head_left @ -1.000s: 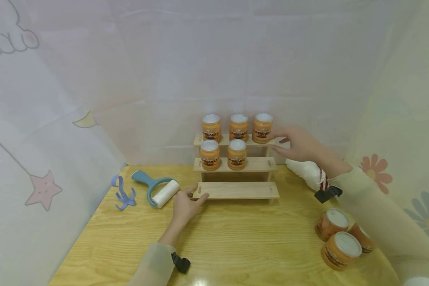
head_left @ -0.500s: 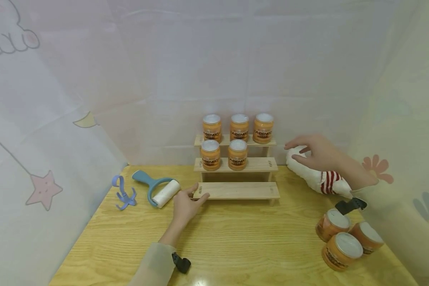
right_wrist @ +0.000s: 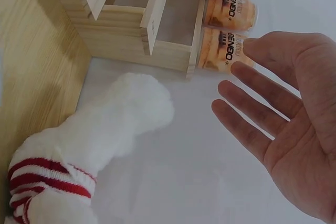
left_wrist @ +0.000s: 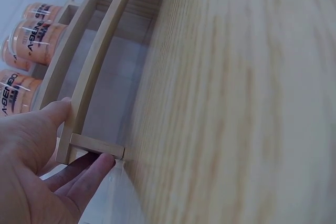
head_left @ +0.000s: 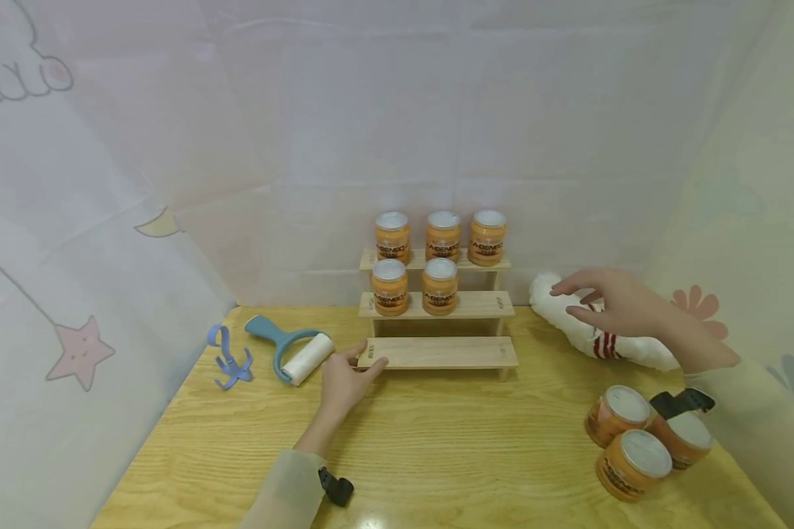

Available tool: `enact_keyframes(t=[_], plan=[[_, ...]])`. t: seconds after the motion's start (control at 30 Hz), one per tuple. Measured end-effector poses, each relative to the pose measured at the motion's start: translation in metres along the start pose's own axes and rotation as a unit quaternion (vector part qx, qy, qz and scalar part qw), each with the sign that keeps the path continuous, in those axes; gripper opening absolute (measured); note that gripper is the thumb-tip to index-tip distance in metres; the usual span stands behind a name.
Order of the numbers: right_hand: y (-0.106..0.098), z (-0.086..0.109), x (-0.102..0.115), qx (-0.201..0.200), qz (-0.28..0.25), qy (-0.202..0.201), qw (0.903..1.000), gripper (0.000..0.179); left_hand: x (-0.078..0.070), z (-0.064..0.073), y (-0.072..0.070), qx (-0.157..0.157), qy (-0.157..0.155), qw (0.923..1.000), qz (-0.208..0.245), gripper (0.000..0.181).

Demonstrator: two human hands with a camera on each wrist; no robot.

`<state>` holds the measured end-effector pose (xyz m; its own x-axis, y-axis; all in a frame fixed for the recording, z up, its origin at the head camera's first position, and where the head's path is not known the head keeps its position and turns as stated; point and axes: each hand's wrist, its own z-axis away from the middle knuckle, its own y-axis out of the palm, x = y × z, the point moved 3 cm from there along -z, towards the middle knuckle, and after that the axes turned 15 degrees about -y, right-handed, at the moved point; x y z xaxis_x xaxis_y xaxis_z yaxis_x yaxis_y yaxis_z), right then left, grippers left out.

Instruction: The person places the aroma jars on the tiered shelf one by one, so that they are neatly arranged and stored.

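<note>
A three-tier wooden display rack (head_left: 437, 353) stands against the back wall. My left hand (head_left: 342, 378) grips the left end of its lowest step, and in the left wrist view the thumb (left_wrist: 59, 109) lies on the board while fingers touch the end leg. Three orange jars with white lids, one being this jar (head_left: 487, 239), line the top step. On the middle step sit two more, including a jar (head_left: 440, 288) near its centre. My right hand (head_left: 618, 300), fingers spread and holding nothing, hovers over a white plush (head_left: 569, 323) with red-striped band, right of the rack.
Three more orange jars (head_left: 635, 463) cluster at the table's right edge under the right forearm. Left of the rack lie a blue-handled lint roller (head_left: 307, 358) and a blue claw-like hook piece (head_left: 231, 365). Printed cloth walls enclose the table (head_left: 437, 455).
My right hand has withdrawn from the rightmost top jar, moving right and down over the white plush. The left hand stays on the rack, and the jars have not moved.
</note>
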<state>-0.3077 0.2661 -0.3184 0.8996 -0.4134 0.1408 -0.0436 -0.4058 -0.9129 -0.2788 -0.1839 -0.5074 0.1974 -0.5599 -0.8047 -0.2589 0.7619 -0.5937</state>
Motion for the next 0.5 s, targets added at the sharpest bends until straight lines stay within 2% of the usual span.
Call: enact_keyframes(t=[0.23,0.37,0.5], plan=[[0.003,0.02,0.003,0.02,0.002,-0.005,0.9998,0.039,-0.001,0.001,0.0,0.001,0.002,1.0,0.007,0.067],[0.005,0.032,0.004,0.032,-0.02,0.011,0.9992,0.037,-0.001,0.0,0.0,-0.003,0.003,1.0,0.004,0.068],[0.009,0.044,0.003,0.037,-0.042,0.005,0.9984,0.037,-0.001,0.0,-0.001,-0.006,0.004,1.0,0.004,0.068]])
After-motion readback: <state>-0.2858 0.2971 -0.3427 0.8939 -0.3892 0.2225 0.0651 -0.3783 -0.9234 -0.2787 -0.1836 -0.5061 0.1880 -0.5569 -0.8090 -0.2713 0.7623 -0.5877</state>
